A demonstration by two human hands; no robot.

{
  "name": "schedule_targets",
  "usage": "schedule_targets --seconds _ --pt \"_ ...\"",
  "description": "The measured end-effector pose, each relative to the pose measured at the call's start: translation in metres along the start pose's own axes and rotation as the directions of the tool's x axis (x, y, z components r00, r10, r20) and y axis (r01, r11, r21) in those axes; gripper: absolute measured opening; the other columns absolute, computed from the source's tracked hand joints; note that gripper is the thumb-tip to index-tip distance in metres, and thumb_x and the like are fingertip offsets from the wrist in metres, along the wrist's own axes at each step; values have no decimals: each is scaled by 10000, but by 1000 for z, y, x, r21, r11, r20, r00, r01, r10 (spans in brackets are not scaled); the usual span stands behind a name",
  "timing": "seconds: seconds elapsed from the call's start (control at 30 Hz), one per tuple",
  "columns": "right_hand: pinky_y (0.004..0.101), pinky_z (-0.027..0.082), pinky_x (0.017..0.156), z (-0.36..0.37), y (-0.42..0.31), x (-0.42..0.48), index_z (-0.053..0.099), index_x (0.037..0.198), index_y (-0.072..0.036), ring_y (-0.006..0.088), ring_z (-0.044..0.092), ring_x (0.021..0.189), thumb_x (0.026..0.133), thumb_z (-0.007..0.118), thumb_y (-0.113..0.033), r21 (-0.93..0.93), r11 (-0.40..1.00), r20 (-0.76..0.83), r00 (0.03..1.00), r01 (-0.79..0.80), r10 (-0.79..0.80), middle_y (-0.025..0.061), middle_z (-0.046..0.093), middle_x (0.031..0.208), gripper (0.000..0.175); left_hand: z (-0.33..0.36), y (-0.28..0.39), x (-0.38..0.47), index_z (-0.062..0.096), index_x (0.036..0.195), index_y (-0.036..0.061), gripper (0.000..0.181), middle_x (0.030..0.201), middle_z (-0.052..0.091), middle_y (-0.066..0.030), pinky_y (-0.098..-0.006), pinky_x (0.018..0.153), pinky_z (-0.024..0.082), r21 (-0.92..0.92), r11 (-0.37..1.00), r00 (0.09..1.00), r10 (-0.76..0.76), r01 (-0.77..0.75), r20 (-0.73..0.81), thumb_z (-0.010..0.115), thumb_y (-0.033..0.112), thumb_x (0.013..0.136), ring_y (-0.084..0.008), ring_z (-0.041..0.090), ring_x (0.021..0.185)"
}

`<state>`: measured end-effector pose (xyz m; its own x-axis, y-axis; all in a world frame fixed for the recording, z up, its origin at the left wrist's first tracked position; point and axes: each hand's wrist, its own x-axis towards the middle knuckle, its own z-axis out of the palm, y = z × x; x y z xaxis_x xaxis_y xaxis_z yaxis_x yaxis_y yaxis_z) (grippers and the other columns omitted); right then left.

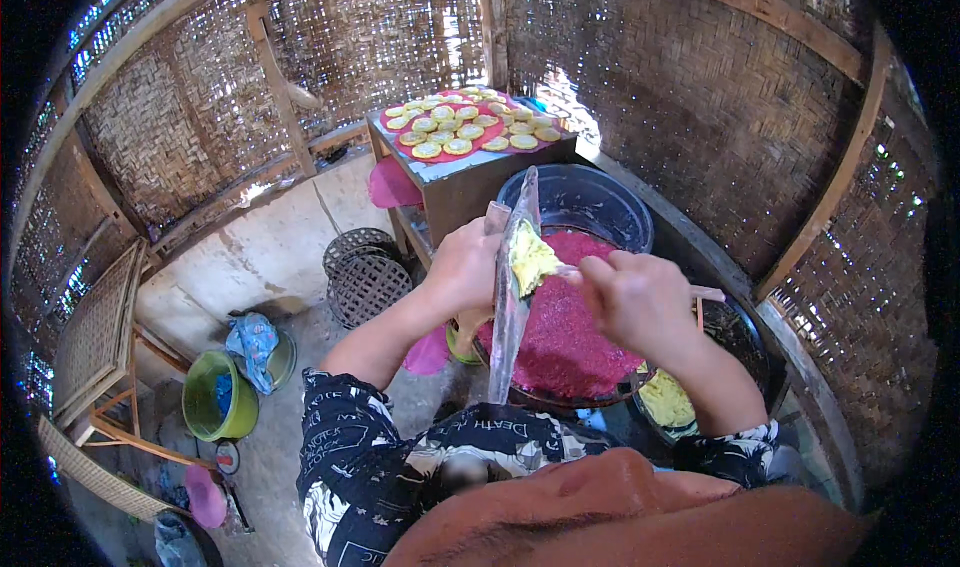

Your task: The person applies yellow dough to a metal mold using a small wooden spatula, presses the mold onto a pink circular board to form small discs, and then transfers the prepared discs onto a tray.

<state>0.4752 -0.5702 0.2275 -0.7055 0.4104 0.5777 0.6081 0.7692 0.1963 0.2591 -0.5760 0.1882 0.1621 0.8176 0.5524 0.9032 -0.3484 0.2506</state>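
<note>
My left hand (466,265) is closed around the wooden handle of a long narrow board (510,342), which stands tilted nearly edge-on before me. A lump of soft yellow dough (532,258) clings to the board's right face. With my right hand (637,300) I grip a thin stick-like tool (707,293); its near tip, partly hidden by my fingers, meets the dough. Below both hands lies a wide heap of pink crumbly material (570,327) in a dark round pan. More yellow dough (666,400) fills a bowl under my right forearm.
Several round yellow pieces (442,137) lie on red mats atop a small table (442,173). A dark plastic tub (592,199) stands behind the pan. Round lattice trays (369,285) lean by the wall. Left are a green bucket (217,409) and a blue cloth (253,345).
</note>
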Motion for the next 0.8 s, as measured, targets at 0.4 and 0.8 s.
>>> schedule_targets --seconds 0.4,0.8 --pt "285 356 475 -28 33 -33 618 840 -128 151 501 526 620 699 -215 -116 989 -485 874 -94 26 -1 516 622 250 11 -51 26 573 841 62 343 783 587 -176 -391 653 454 -617 787 983 94 23 158 599 337 639 -342 564 741" --pt "283 436 522 -56 42 -44 597 803 -18 226 576 582 707 646 -161 211 964 -155 969 -159 194 96 587 681 179 -8 -1 36 548 921 65 384 836 570 -188 -396 684 445 -399 904 979 195 -153 66 604 329 647 -355 551 770"
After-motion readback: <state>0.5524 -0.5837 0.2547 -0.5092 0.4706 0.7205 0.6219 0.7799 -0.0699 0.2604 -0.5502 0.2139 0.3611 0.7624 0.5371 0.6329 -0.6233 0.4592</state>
